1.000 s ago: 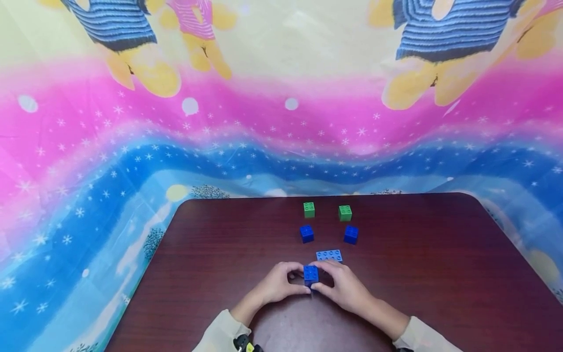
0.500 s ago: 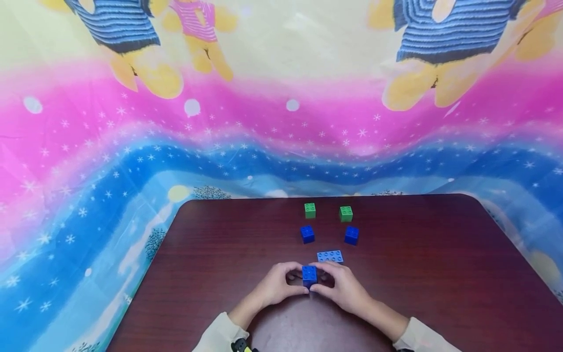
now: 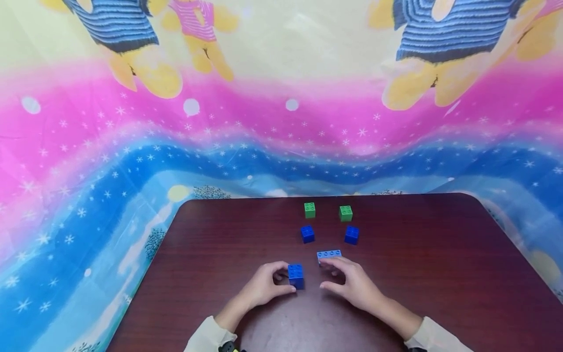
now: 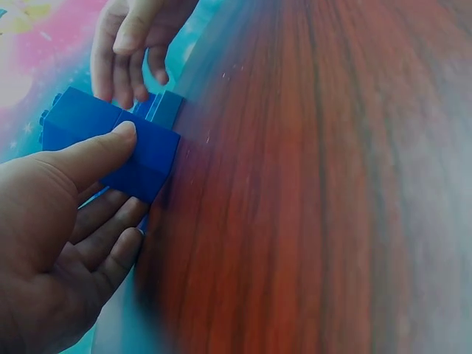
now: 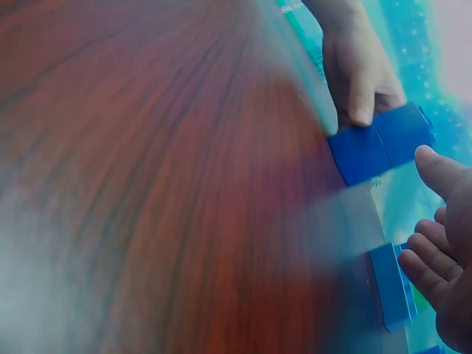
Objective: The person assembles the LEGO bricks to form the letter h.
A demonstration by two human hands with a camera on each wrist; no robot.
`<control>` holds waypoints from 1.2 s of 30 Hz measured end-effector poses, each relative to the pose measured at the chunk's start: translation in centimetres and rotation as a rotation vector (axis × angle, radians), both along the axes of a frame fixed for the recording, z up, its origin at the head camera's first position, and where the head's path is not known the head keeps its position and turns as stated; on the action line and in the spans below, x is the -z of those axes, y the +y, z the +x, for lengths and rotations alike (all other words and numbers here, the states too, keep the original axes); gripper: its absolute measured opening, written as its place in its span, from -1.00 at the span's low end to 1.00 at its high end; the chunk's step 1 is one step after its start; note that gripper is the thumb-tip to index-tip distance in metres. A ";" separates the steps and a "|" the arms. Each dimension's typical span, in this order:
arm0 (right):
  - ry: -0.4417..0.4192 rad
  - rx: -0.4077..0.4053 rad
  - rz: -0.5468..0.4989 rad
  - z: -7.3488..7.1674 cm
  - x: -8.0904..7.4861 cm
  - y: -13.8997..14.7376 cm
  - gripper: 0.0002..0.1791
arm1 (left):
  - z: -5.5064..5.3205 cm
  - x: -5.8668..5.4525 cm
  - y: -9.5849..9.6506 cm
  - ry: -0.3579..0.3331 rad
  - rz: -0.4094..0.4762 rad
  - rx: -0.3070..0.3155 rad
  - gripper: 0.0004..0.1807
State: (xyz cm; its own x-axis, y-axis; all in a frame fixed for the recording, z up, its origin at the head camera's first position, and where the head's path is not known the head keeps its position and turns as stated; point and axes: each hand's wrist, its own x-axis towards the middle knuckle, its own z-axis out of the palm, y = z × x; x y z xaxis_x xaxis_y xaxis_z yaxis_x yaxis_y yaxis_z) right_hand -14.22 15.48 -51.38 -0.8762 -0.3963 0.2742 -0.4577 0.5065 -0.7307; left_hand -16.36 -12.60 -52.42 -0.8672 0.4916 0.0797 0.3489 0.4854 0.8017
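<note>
- While the left hand [image 3: 262, 287] pinches it between thumb and fingers, the stack of two dark-blue 2x2 building bricks [image 3: 296, 276] stands studs-up on the table [image 3: 418, 239], on the person's side and roughly midway between the left and right edges.
- A seam across the stack's side, clear in both wrist views, marks where the two bricks meet; joining this pair looks done, and the step in hand seems to be setting it aside for the next part.
- The left grip is clamped on the stack, its thumb on the side facing the person.
- The right hand [image 3: 358, 285] has its thumb and fingers apart with nothing between them, to the right of the stack and clear of it.
- Just beyond its fingertips, a light-blue 2x4 brick [image 3: 329, 253] lies studs-up, partly covered by them in the head view; whether they touch it I cannot tell.
- The next move probably calls for the right grip to close on that long brick while the left steadies the stack.
- Toward the table's far edge sit two loose dark-blue bricks [image 3: 307, 234] and, closest to that edge, two green bricks [image 3: 310, 210], each standing apart.
</note>
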 end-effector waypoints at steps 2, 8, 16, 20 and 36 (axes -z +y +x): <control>0.010 0.014 0.007 0.0 0.0 0.5 -0.41 | 0.0 -0.1 -0.5 -0.001 -0.006 -0.007 -0.61; 0.026 0.053 0.022 0.0 -0.1 1.7 -0.44 | 0.1 -0.2 -1.9 0.012 -0.020 -0.024 -0.62; 0.060 0.128 0.014 -0.3 -0.3 3.6 -0.46 | 0.3 -0.1 -3.9 0.021 -0.028 -0.072 -0.63; 0.088 0.160 -0.009 -1.0 -0.4 4.6 -0.46 | 0.2 -0.2 -4.9 0.028 -0.035 -0.103 -0.63; 0.084 0.351 -0.085 -4.9 -0.3 7.9 -0.45 | 0.3 -0.6 -7.3 -0.016 0.029 -0.139 -0.51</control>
State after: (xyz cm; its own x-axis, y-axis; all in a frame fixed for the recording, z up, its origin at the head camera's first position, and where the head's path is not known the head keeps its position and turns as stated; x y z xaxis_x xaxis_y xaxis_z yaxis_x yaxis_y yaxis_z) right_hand -19.08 23.42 -51.11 -0.9278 -0.0485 0.3700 -0.3273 0.5821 -0.7443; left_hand -16.09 -19.90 -51.78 -0.9281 0.3640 0.0781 0.2670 0.5047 0.8210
